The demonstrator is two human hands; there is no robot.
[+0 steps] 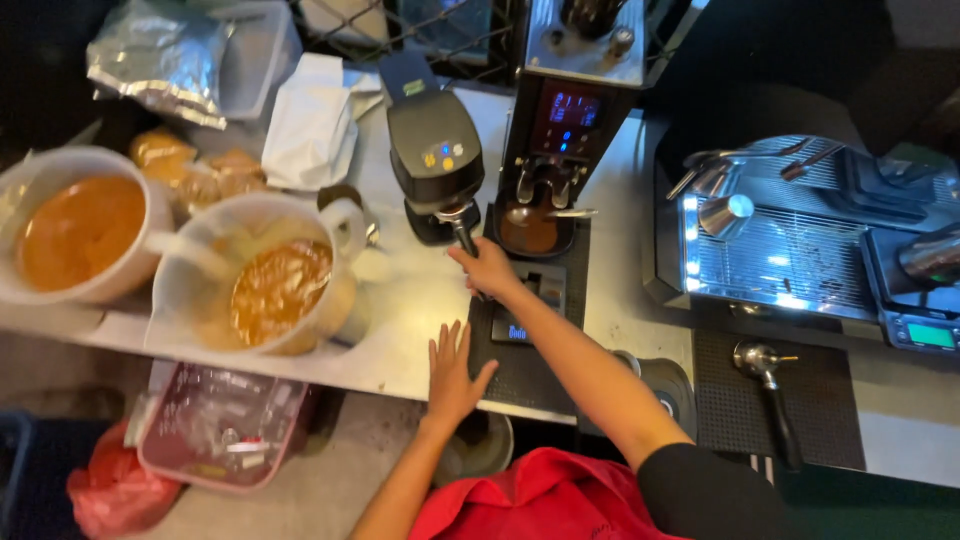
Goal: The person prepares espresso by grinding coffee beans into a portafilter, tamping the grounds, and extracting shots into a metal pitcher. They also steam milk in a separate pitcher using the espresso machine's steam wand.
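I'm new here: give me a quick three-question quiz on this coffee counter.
1. True or false: the right hand grips a black handle under the machine.
2. Where is the left hand? A) in a jug B) flat on the counter edge C) on the scale
3. What do the two white jugs hold?

Key: 1 true. 2 B. 3 An orange-brown liquid.

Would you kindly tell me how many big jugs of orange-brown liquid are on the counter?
2: one jug at the far left edge, another jug beside it, nearer the flat left hand. Others may be out of view.
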